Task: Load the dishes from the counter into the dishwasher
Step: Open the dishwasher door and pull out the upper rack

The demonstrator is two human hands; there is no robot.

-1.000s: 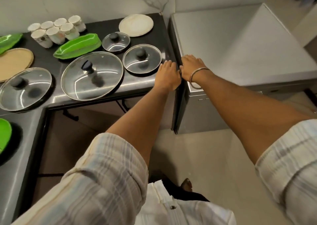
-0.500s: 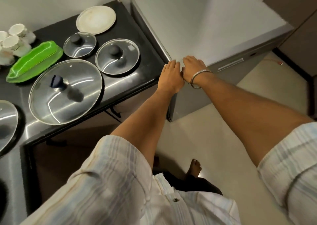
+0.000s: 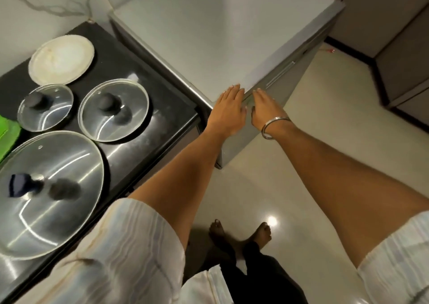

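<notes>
Our left hand (image 3: 228, 109) and right hand (image 3: 264, 109) flat, fingers straight, side by side on the dishwasher (image 3: 209, 39) front corner, holding nothing, three glass lids (image 3: 113, 110) and white plate (image 3: 61, 60) on the counter (image 3: 148, 76) just left of it

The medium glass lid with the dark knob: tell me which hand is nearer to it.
Left. The left hand lies on the dishwasher's front corner, just right of the medium glass lid; the right hand is beyond it, farther right.
</notes>
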